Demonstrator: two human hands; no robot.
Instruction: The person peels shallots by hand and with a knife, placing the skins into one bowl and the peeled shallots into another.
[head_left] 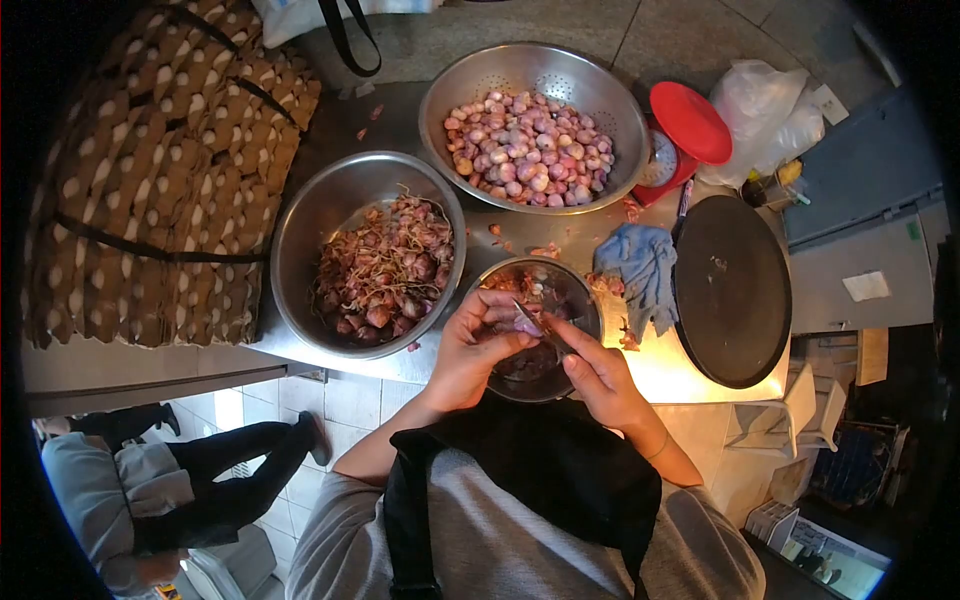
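Observation:
My left hand [468, 348] pinches a small purple shallot [527, 325] between thumb and fingers. In my right hand [603, 378] is a small knife [545, 334], its blade against the shallot. Both hands are over a small metal bowl [592, 302] that contains loose skins. To the left stands a large metal bowl [290, 232] with unpeeled shallots [380, 275], roots and dry stalks still on them. Behind the small bowl, a metal colander [605, 82] is heaped with peeled shallots [530, 150].
A blue cloth [640, 265] and a round black pan [735, 290] lie right of the small bowl. Behind them are a red scale [658, 165] and plastic bags [762, 105]. Strapped egg trays [160, 190] are stacked at left. Another person [110, 480] is at lower left.

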